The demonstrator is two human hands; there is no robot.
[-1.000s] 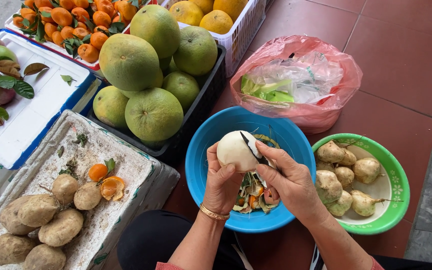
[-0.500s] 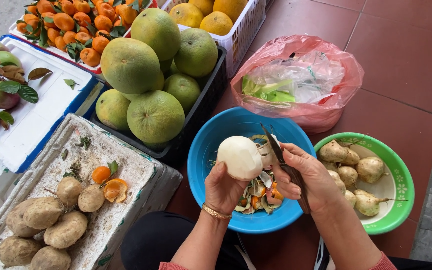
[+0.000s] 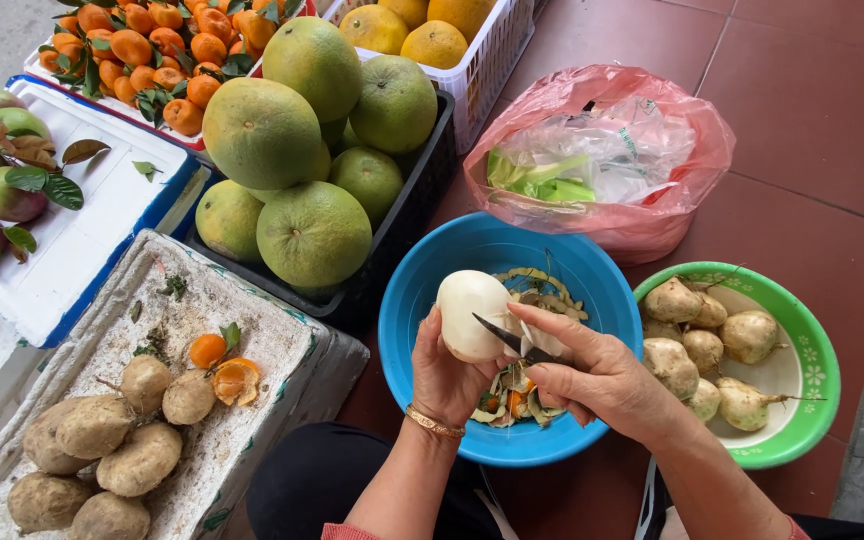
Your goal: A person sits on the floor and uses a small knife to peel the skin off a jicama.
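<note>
My left hand (image 3: 444,380) grips a round, white peeled root (image 3: 470,312) above a blue bowl (image 3: 422,290). A gold bracelet circles that wrist. My right hand (image 3: 597,375) holds a small dark-bladed knife (image 3: 507,337), its edge laid against the root's right side. Strips of peel (image 3: 517,395) lie in the blue bowl under both hands. To the right, a green bowl (image 3: 814,375) holds several unpeeled brown roots (image 3: 697,345).
A black crate of large green pomelos (image 3: 314,160) stands beyond the blue bowl. A pink plastic bag (image 3: 602,150) lies at the back right. On the left are foam boxes with brown roots (image 3: 92,450), small oranges (image 3: 157,50) and green fruit (image 3: 2,190). The floor is red tile.
The right hand has brought the knife back against the root after lifting away. The root has turned a little in the left hand. The camera has shifted slightly.
</note>
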